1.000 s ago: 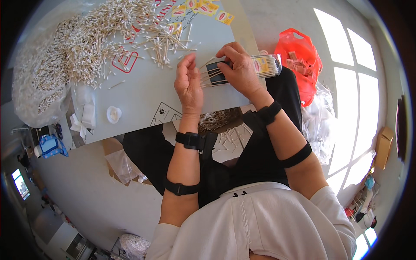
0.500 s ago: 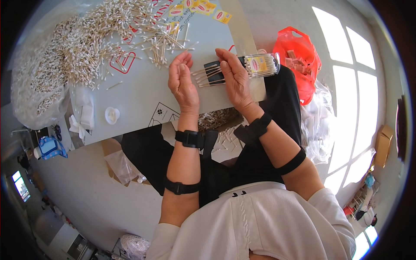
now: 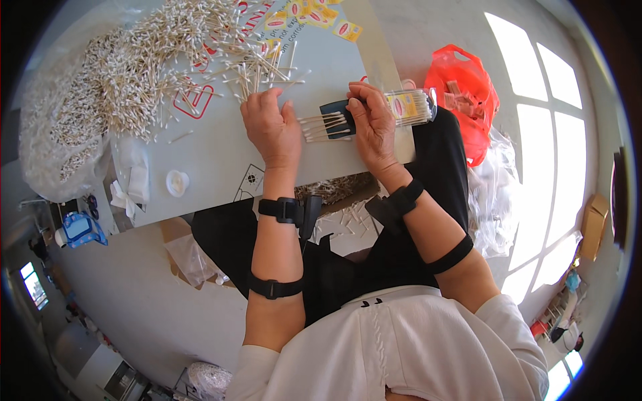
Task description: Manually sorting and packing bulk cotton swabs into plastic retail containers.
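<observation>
The desk [image 3: 221, 150] spreads across the far left of the scene. On its left side, a large heap of cotton swabs [image 3: 134, 73] spills rightward. A red plastic bag [image 3: 461, 100] stands right of the desk. The left hand [image 3: 273, 127] is just near of the heap's loose right end, thumb apart from its bent fingers; whether they grip a swab, I cannot tell. The right hand [image 3: 372, 120] lies across a clear pack of swabs [image 3: 419, 108] jutting past the desk's right edge; its grip cannot be told. A dark flat piece [image 3: 332, 108] shows left of that hand, several single swabs [image 3: 324, 124] lying over it. Small yellow labels [image 3: 346, 30] lie far off.
</observation>
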`<action>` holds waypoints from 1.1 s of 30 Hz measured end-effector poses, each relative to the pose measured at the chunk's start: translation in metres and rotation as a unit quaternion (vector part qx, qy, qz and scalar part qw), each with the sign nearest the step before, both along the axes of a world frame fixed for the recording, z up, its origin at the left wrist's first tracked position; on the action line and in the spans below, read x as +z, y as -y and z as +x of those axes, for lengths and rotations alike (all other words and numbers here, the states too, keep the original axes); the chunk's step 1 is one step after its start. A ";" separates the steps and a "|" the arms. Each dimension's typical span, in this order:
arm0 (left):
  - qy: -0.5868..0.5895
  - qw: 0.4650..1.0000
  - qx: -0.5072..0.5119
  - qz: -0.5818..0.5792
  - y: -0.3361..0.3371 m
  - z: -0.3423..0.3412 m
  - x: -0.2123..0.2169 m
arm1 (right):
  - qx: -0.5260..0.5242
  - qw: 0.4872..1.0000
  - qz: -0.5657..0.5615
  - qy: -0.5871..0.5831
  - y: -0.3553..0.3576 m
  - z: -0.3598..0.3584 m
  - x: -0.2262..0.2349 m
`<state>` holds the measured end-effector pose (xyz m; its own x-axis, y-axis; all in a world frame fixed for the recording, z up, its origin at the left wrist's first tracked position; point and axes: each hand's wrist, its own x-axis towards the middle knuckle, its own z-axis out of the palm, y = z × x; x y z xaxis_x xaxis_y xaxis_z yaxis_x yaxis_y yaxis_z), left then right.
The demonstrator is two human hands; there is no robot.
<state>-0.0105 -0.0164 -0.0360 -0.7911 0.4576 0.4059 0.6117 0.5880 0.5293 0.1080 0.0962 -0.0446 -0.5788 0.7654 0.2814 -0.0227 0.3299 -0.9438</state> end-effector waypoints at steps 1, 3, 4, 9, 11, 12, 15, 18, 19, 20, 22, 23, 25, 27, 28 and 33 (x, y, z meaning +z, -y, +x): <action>0.001 1.000 -0.002 0.001 -0.003 -0.002 0.001 | -0.002 1.000 -0.008 -0.003 -0.002 0.001 -0.002; -0.069 0.996 0.024 -0.043 -0.003 -0.011 0.001 | 0.016 1.000 0.011 0.018 -0.003 0.000 0.001; -0.072 0.996 0.026 -0.044 -0.003 -0.016 0.002 | 0.032 0.998 0.031 0.042 -0.003 -0.001 0.003; -0.028 0.995 -0.090 -0.021 -0.003 -0.013 0.001 | 0.023 0.997 0.050 0.048 -0.009 -0.002 0.004; -0.013 0.992 -0.122 -0.040 0.004 -0.008 0.006 | 0.021 0.996 0.068 0.048 -0.010 -0.002 0.003; 0.002 0.987 -0.153 -0.058 0.006 -0.008 0.008 | 0.021 0.996 0.069 0.049 -0.009 -0.002 0.003; -0.023 0.993 -0.112 -0.014 0.003 -0.017 0.011 | 0.026 0.996 0.063 0.054 -0.008 -0.002 0.004; -0.083 0.992 -0.076 -0.064 -0.009 -0.032 0.017 | 0.031 0.996 0.060 0.055 -0.008 -0.002 0.002; -0.083 0.992 -0.076 -0.065 -0.011 -0.035 0.018 | 0.031 0.996 0.063 0.051 -0.008 -0.002 0.001; -0.083 0.989 -0.082 -0.088 -0.011 -0.039 0.017 | 0.031 0.996 0.063 0.051 -0.008 -0.003 0.000; -0.082 0.986 -0.088 -0.111 -0.012 -0.043 0.016 | 0.023 0.997 0.061 0.031 -0.008 -0.004 -0.001; -0.082 0.984 -0.110 -0.115 -0.012 -0.042 0.015 | 0.023 0.997 0.061 0.031 -0.008 -0.004 -0.001; -0.082 0.981 -0.131 -0.119 -0.012 -0.039 0.014 | 0.024 0.998 0.051 0.032 -0.008 -0.004 0.000; -0.048 0.974 -0.179 -0.131 -0.013 -0.028 0.015 | 0.024 0.997 0.054 0.040 -0.010 -0.002 -0.001; -0.049 0.974 -0.180 -0.131 -0.013 -0.024 0.016 | 0.024 0.997 0.058 0.048 -0.011 -0.001 -0.001; -0.001 0.999 -0.047 -0.024 -0.003 -0.038 0.016 | 0.032 0.997 0.048 0.049 -0.007 -0.002 0.002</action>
<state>-0.0486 -0.0133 -0.0205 -0.7428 0.5491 0.3832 0.6665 0.5517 0.5013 0.1062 0.1033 -0.0421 -0.6539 0.6987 0.2902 0.0450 0.4188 -0.9070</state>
